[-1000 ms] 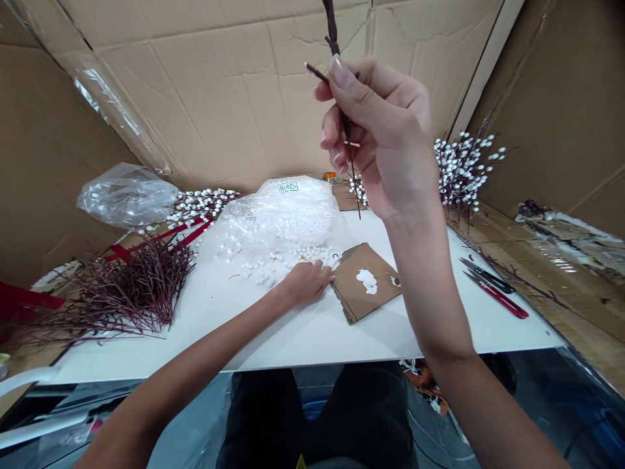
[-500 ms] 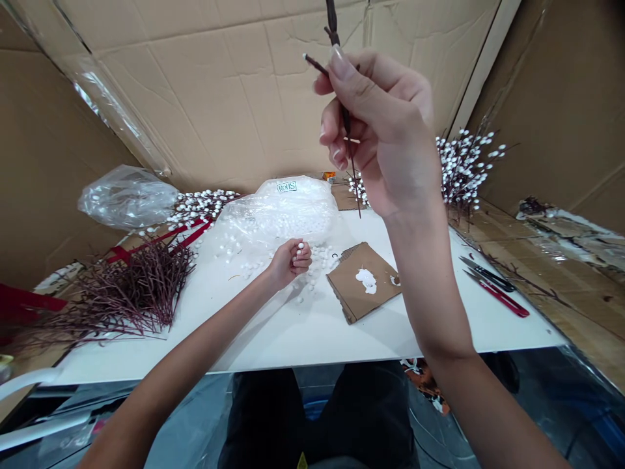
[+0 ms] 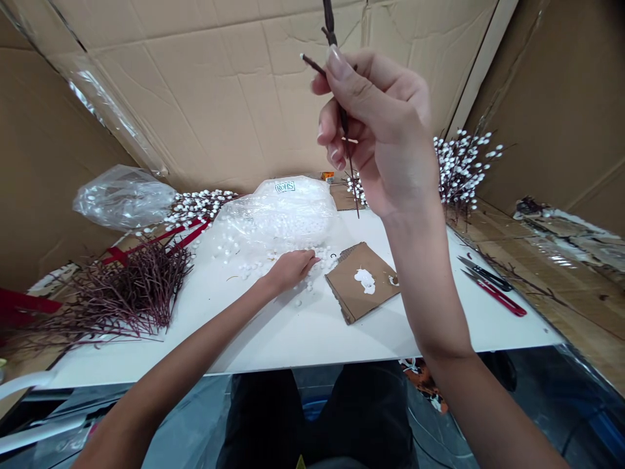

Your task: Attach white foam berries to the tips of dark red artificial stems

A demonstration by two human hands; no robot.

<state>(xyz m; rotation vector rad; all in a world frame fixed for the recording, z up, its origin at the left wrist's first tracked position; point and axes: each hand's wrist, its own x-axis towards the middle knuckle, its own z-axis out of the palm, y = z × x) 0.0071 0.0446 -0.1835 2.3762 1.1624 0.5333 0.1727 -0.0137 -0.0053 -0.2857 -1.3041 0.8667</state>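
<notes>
Cardboard wall [image 3: 209, 98]: berried stems [image 3: 466, 166] seem done, bare twigs [image 3: 141, 283] not. Our right hand [image 3: 383, 124] pinches a brown stem [image 3: 329, 23]; left hand [image 3: 291, 268], finger state unclear

Brown stem [image 3: 344, 122] cut off at top edge; whether left fingers [image 3: 303, 260] hold anything, hidden.

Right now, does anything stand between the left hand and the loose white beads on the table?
Nothing visible does: the left hand is right among the loose white beads. The RoHS-marked plastic bag lies beyond the hand, not in between.
</notes>
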